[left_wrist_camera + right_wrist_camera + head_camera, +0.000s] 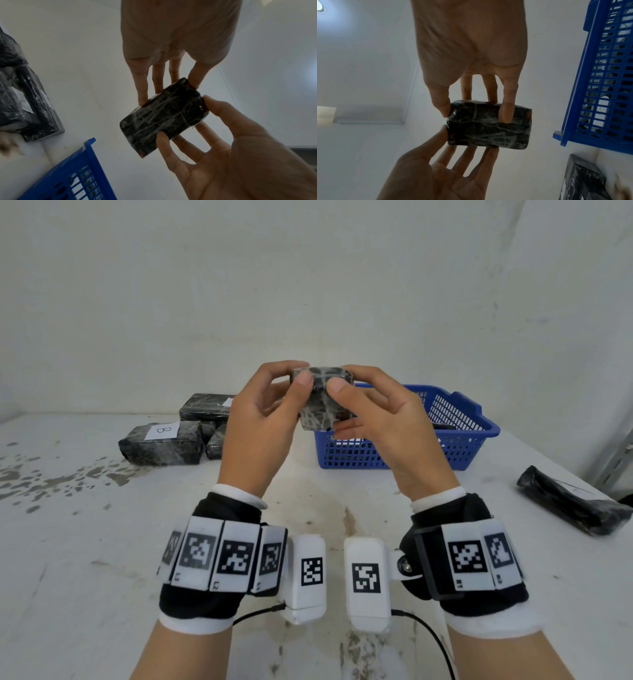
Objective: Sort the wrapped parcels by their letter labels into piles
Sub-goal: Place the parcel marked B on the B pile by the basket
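2 hands hold 1 small parcel (322,398) up in the air above the tabletop (102,542), in front of the blue basket (455,440). The parcel is a dark block wrapped in clear, crinkled film; no letter label can be made out on the faces that show. The left hand (263,419) pinches its left end, thumb on the near face and fingers curled over the top and far side. The right hand (380,419) pinches the right end in the same way, its thumb tip just beside the left thumb tip. In the left wrist view the parcel (164,119) sits tilted between the fingertips of both hands, and in the right wrist view 1 finger of the right hand lies across its face (488,124). To the left of the basket, against the back wall, a pile of wrapped parcels (205,419) lies on the tabletop; the nearest of them (161,443) carries a white label reading B, and another behind it (205,405) shows a white label whose letter cannot be read. Well apart, at the right edge of the tabletop, 1 long dark parcel (568,501) lies alone. The basket holds something dark, but its contents are mostly hidden by the right hand and the mesh wall. The tabletop is white, with grey flecks at the left.
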Available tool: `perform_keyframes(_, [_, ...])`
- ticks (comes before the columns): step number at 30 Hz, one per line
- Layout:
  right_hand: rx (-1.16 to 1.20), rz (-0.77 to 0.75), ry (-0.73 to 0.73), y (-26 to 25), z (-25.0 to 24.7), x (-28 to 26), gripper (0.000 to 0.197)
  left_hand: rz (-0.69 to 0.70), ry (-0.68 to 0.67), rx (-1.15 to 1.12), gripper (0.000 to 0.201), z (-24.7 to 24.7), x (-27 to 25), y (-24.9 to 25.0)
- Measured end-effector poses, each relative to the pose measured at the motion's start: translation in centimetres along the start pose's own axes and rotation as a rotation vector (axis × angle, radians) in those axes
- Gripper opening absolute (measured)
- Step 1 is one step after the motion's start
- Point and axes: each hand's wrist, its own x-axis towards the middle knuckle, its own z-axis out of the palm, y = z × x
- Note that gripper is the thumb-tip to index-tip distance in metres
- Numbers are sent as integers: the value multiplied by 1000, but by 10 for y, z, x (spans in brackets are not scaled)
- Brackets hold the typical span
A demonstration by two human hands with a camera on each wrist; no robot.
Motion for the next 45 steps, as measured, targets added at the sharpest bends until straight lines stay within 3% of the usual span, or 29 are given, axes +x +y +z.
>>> perform_keyframes(10, [61,-52,10,6,0,3,16,7,-8,-13,7,1,0,1])
perform_keyframes(15, [73,-65,-7,8,0,3,12,-182,-86,-102,20,-1,1,2])
perform_keyframes(17, [62,-58,-43,10,0,3,25,-242,-75,-163,15,-2,2,1])
perform_keyframes(22, [55,-67,-68,8,-1,2,64,-262,-5,-178,38,-3,4,-2])
perform_keyframes(25, [45,-51,-122,6,-4,0,75,-240,16,-115,45,-3,5,-3])
perform_keyframes(33, [64,1,-11,9,0,4,74,-160,-42,-44,38,-4,3,-1])
perform_keyframes(38, [85,1,-21,9,-2,5,70,-135,-51,-14,34,-3,5,-4])
perform_keyframes(45, [11,2,-3,8,-2,5,45,-99,-46,55,26,-4,6,-7])
